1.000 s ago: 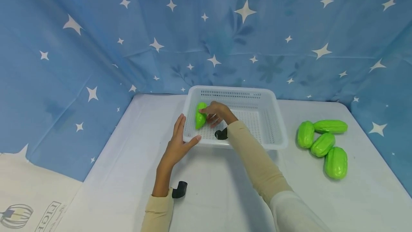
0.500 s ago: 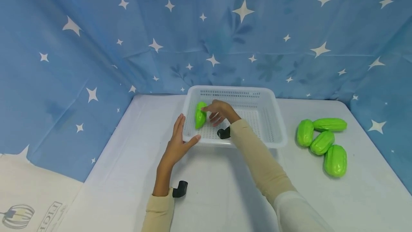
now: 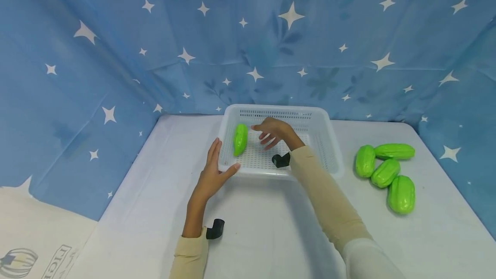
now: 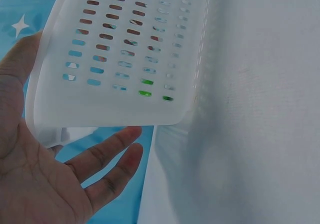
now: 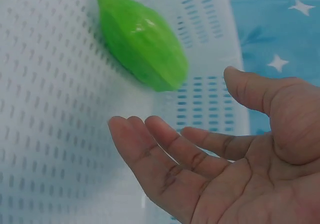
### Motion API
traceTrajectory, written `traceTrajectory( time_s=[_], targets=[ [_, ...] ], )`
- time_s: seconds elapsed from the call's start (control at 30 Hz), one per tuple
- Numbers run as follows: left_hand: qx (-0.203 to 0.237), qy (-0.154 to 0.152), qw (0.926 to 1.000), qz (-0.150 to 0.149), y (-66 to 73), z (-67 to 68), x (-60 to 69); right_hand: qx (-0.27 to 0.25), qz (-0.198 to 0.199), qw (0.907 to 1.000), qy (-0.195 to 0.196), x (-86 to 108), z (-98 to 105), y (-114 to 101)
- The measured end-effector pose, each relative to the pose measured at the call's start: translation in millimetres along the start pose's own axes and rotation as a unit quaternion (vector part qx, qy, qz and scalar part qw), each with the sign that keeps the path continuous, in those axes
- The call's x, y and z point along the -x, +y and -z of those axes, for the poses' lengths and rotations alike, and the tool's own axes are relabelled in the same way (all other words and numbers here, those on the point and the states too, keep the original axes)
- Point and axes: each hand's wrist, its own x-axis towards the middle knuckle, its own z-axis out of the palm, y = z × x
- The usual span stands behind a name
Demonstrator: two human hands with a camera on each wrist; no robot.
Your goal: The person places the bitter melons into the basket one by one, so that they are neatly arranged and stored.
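Note:
A bright green, ridged, vegetable-like piece with one pointed end (image 3: 240,140) lies at the left end inside a white perforated plastic basket (image 3: 279,171). My right hand (image 3: 273,130) hovers over the basket just right of it, fingers spread and loosely bent; the right wrist view has a visible gap between this hand (image 5: 200,159) and the green piece (image 5: 142,41). At the basket's front left corner, my left hand (image 3: 211,178) touches the rim, its fingers extended along the left side and its thumb on the front edge. In the left wrist view, the left hand's (image 4: 45,179) fingers are stretched out beside the basket wall.
Several similar green ridged pieces (image 3: 385,173) lie clustered on the white table (image 3: 267,227), right of the basket. A blue curtain with white stars (image 3: 248,46) hangs behind and at both sides. Beige printed cloth (image 3: 38,227) shows at lower left.
My right hand has let go of the green piece and moved right and up from it. The green piece stays at the basket's left end. My left hand has stayed at the corner.

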Motion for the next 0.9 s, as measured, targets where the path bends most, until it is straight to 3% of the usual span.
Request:
traceTrajectory(
  time_s=[0.23, 0.47, 0.73, 0.9],
  targets=[
    [0.003, 0.001, 1.0, -0.006, -2.0, 0.2, -1.0, -0.011, 0.045, 0.9988, -0.016, 22.9, 19, 11],
    [-0.002, -0.001, 1.0, -0.006, -3.3, 1.6, -0.3, -0.039, 0.12, 0.9918, -0.016, 54.0, 33, 34],
    [0.002, -0.006, 0.9999, -0.01, -1.7, 1.0, -0.8, -0.109, 0.235, 0.9652, 0.037, 96.3, 46, 66],
    [-0.001, -0.004, 0.9999, -0.015, -2.3, 1.1, 0.3, -0.134, 0.277, 0.9483, 0.076, 121.2, 50, 92]
  ],
)
